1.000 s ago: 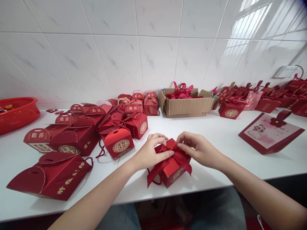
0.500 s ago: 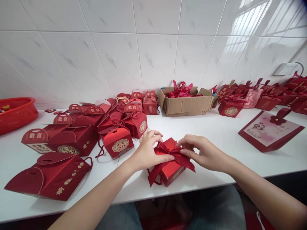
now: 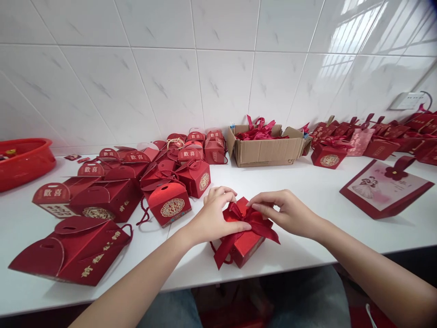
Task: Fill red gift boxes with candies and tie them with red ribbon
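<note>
A small red box (image 3: 246, 247) sits near the front edge of the white table, with a dark red ribbon bow (image 3: 253, 221) across its top. My left hand (image 3: 215, 214) curves over the box's left side, its thumb pressing on the bow and its fingers at the back. From the right, my right hand (image 3: 282, 210) pinches the ribbon near the knot between thumb and forefinger. Ribbon tails hang over the front left and right of the box. A twisted red cord shows at the box's lower left.
Several red gift boxes (image 3: 170, 203) crowd the left. A red basin (image 3: 27, 166) stands at the far left. Behind is a cardboard box (image 3: 264, 152) of ribbons. At the right are a picture bag (image 3: 382, 189) and more red boxes (image 3: 327, 156).
My right hand has shifted slightly left and up, closer to the bow's knot. My left hand has moved slightly right, still on the bow.
</note>
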`<action>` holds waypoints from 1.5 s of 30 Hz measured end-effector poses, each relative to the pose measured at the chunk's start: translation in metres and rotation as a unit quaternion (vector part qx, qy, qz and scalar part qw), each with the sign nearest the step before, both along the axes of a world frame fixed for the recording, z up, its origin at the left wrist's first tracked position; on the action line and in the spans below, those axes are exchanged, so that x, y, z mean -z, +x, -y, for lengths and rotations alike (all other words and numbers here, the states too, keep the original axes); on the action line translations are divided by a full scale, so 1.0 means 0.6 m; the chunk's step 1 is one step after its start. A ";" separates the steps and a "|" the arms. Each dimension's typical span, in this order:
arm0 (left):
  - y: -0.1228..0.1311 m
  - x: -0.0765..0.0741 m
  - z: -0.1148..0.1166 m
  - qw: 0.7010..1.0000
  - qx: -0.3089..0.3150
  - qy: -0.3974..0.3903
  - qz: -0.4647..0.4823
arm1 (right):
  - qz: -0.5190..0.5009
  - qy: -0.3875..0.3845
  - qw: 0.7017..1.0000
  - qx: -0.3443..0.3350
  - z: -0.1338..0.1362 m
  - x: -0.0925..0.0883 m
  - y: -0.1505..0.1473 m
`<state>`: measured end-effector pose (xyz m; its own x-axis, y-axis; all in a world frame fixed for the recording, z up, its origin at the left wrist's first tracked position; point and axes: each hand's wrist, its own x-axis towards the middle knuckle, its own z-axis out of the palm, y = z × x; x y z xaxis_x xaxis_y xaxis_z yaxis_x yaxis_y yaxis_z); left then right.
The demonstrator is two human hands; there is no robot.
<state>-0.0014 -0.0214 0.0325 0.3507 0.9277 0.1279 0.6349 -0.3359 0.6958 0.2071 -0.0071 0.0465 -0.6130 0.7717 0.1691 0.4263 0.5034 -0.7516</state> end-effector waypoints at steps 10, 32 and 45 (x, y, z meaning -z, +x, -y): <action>-0.003 0.005 -0.006 1.000 0.015 -0.002 0.009 | 0.073 0.071 0.995 0.009 -0.013 0.001 -0.003; 0.000 0.003 -0.009 0.997 0.007 -0.075 0.006 | -0.005 -0.114 0.993 -0.029 -0.021 -0.003 -0.025; 0.000 0.003 -0.008 0.996 0.002 -0.090 0.028 | -0.110 -0.216 0.969 -0.052 -0.030 0.003 -0.032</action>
